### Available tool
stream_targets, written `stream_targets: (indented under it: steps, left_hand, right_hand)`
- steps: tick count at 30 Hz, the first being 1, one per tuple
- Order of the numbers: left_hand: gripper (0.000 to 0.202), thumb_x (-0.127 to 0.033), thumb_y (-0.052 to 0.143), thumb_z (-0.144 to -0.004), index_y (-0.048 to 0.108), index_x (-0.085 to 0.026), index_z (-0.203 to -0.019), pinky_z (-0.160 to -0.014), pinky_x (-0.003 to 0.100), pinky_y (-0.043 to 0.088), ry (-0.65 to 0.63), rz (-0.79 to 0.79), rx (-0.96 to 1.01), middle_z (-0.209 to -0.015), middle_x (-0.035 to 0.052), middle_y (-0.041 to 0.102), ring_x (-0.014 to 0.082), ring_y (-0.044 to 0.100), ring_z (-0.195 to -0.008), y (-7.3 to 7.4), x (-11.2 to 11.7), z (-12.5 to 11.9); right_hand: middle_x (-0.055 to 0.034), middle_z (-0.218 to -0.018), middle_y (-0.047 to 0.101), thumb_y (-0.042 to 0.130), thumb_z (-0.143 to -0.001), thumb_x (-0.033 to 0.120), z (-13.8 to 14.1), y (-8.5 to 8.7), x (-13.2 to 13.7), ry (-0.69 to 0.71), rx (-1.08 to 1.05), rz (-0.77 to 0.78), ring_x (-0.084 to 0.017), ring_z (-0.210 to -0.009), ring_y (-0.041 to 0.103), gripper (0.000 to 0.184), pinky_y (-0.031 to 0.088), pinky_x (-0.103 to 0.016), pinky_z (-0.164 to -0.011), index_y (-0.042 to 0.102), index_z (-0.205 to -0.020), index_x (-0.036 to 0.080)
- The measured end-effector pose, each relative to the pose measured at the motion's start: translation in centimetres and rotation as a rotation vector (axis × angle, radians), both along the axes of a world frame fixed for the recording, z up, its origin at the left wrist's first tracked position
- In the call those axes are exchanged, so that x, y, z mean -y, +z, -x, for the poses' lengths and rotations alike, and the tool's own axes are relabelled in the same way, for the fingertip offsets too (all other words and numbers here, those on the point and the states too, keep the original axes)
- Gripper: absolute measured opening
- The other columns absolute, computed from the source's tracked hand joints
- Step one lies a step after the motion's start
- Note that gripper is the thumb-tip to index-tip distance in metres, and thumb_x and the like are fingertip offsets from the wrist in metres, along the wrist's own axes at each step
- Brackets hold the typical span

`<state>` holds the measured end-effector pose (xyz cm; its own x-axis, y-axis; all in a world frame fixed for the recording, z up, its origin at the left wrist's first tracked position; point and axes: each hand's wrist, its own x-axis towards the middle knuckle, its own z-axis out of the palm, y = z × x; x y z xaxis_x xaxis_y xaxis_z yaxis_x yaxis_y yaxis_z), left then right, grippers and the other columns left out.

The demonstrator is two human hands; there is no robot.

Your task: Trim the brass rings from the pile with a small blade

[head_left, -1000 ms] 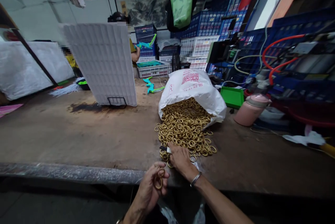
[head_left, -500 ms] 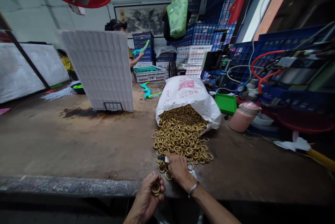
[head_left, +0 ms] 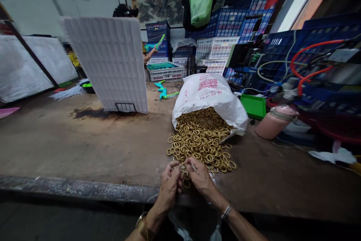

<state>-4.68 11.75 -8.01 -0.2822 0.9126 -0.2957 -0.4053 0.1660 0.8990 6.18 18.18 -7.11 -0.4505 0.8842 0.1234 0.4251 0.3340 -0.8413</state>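
A heap of gold-coloured rings (head_left: 201, 139) spills out of a white sack (head_left: 210, 96) lying on its side on the brown workbench (head_left: 84, 147). My left hand (head_left: 168, 185) is at the near edge of the heap, fingers pinched on rings. My right hand (head_left: 200, 179), with a bracelet at the wrist, is right beside it, fingers closed on a small thin tool with a white handle and touching the rings. The two hands almost meet.
A white ribbed panel (head_left: 108, 62) stands on the bench at left. A green tray (head_left: 253, 106) and a pink flask (head_left: 275, 121) lie right of the sack. Blue and white crates (head_left: 214, 43) are stacked behind. Another person's hand (head_left: 153, 50) holds a teal part.
My left hand has risen from below the bench edge up to the heap, meeting my right hand. The right hand has stayed at the heap's near edge.
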Motion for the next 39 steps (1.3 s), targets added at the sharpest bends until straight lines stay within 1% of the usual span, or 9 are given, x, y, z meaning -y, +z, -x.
stream_targets:
  steps: [4, 9, 16, 22, 26, 29, 32, 35, 39]
  left_hand:
    - [0.04, -0.052, 0.056, -0.068, 0.051, -0.015, -0.082, -0.034, 0.014, 0.024, -0.069, -0.003, -0.007, -0.052, -0.0068, 0.045, 0.0024, 0.032, -0.035, 0.0, -0.3, 0.2]
    - [0.034, -0.05, 0.054, -0.07, 0.047, -0.017, -0.072, -0.034, 0.015, 0.021, -0.099, -0.017, 0.026, -0.051, -0.0072, 0.044, 0.0022, 0.029, -0.034, -0.2, -0.3, 0.5]
    - [0.026, -0.041, 0.055, -0.073, 0.053, -0.015, -0.067, -0.04, 0.017, 0.028, -0.123, -0.138, -0.285, -0.052, -0.005, 0.047, 0.0042, 0.036, -0.04, 0.6, -0.3, 1.0]
    - [0.034, -0.047, 0.047, -0.077, 0.05, -0.015, -0.068, -0.033, 0.016, 0.021, -0.247, -0.07, -0.019, -0.046, -0.0057, 0.045, 0.0029, 0.028, -0.032, 0.8, -0.1, 1.1]
    - [0.03, -0.044, 0.05, -0.077, 0.05, -0.014, -0.073, -0.034, 0.015, 0.022, -0.242, -0.128, 0.095, -0.058, -0.0035, 0.05, 0.0014, 0.03, -0.035, 0.2, 0.1, 0.9]
    - [0.028, -0.043, 0.052, -0.076, 0.049, -0.015, -0.074, -0.034, 0.015, 0.022, -0.192, -0.106, 0.08, -0.057, -0.0045, 0.049, 0.0015, 0.03, -0.036, 0.0, 0.1, 0.9]
    - [0.029, -0.045, 0.054, -0.074, 0.048, -0.016, -0.073, -0.033, 0.015, 0.022, -0.155, -0.064, 0.043, -0.054, -0.0058, 0.047, 0.0019, 0.029, -0.035, 0.2, 0.0, 1.0]
    - [0.031, -0.046, 0.055, -0.072, 0.046, -0.017, -0.072, -0.034, 0.014, 0.021, -0.14, -0.048, 0.022, -0.052, -0.007, 0.044, 0.0017, 0.028, -0.035, 0.7, -0.1, 1.1]
    - [0.035, -0.048, 0.058, -0.068, 0.045, -0.016, -0.071, -0.036, 0.014, 0.021, -0.124, -0.061, -0.02, -0.052, -0.0069, 0.044, 0.0015, 0.03, -0.037, 0.9, -0.1, 1.0]
  right_hand:
    - [0.0036, -0.061, 0.05, 0.041, -0.076, 0.035, 0.0, 0.1, 0.4, -0.018, -0.11, 0.181, -0.01, -0.057, 0.045, 0.019, 0.036, -0.019, -0.053, 0.05, -0.073, 0.018]
    - [0.0051, -0.059, 0.045, 0.043, -0.076, 0.04, 0.0, -0.4, 0.2, -0.011, -0.125, 0.277, -0.009, -0.053, 0.04, 0.022, 0.035, -0.02, -0.051, 0.048, -0.073, 0.018]
    - [0.0053, -0.057, 0.043, 0.043, -0.077, 0.046, 0.7, -0.3, 0.1, 0.042, -0.13, 0.292, -0.008, -0.053, 0.04, 0.031, 0.033, -0.019, -0.049, 0.047, -0.065, 0.018]
    - [0.0078, -0.044, 0.042, 0.044, -0.077, 0.047, 1.1, -2.5, -0.2, 0.05, -0.263, 0.484, -0.007, -0.04, 0.038, 0.029, 0.03, -0.018, -0.042, 0.044, -0.067, 0.019]
    - [0.0068, -0.045, 0.043, 0.043, -0.077, 0.046, 1.1, -2.2, -0.2, 0.067, -0.286, 0.508, -0.007, -0.04, 0.038, 0.03, 0.031, -0.019, -0.042, 0.043, -0.064, 0.019]
    - [0.0057, -0.048, 0.044, 0.039, -0.079, 0.043, 0.9, -1.4, -0.2, 0.032, -0.221, 0.432, -0.008, -0.044, 0.04, 0.029, 0.032, -0.02, -0.045, 0.044, -0.064, 0.019]
    - [0.0039, -0.053, 0.045, 0.037, -0.08, 0.035, 0.4, -0.8, -0.1, -0.006, -0.027, 0.211, -0.01, -0.05, 0.042, 0.023, 0.031, -0.02, -0.049, 0.045, -0.065, 0.019]
    - [0.0023, -0.058, 0.05, 0.037, -0.074, 0.017, -0.1, -1.0, 0.4, 0.078, 0.213, -0.008, -0.01, -0.054, 0.043, 0.013, 0.028, -0.021, -0.052, 0.048, -0.069, 0.019]
    - [0.0003, -0.065, 0.056, 0.036, -0.065, 0.007, -0.3, -1.7, 1.0, 0.121, 0.414, -0.155, -0.012, -0.058, 0.048, 0.024, 0.024, -0.022, -0.054, 0.051, -0.08, 0.019]
